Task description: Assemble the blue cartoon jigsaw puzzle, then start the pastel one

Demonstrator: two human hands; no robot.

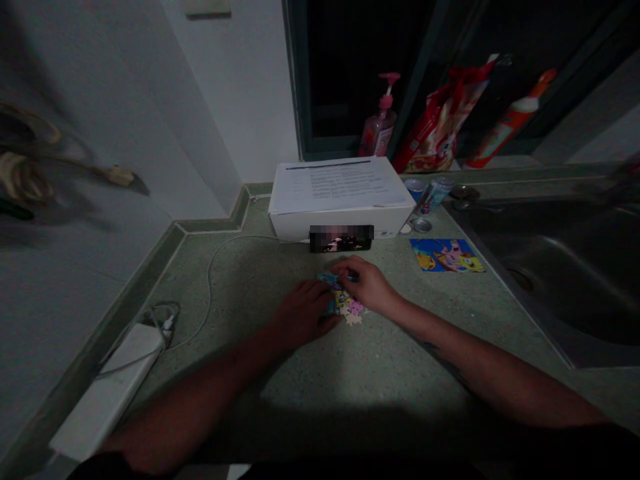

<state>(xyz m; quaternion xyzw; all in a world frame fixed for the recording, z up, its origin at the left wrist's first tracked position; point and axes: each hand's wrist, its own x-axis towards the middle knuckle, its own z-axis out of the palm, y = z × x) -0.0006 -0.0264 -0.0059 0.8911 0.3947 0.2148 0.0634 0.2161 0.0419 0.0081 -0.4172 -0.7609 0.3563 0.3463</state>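
A small, partly joined jigsaw puzzle [343, 301] lies on the countertop between my hands, with blue, yellow, pink and beige pieces showing. My left hand [303, 312] rests palm down over its left side, fingers stretched out and thumb near the lower edge. At the upper right of the puzzle, my right hand [369, 285] has its thumb and fingertips pinched together on what looks like a puzzle piece, mostly hidden by the fingers. Both hands cover part of the puzzle.
Behind the puzzle, a phone [341, 240] leans against a white box [345, 190] topped with a printed sheet. A cartoon picture card [447, 256] lies right, beside the metal sink [580, 267]. A white cable runs left to a power strip [113, 390]. Bottles stand by the window.
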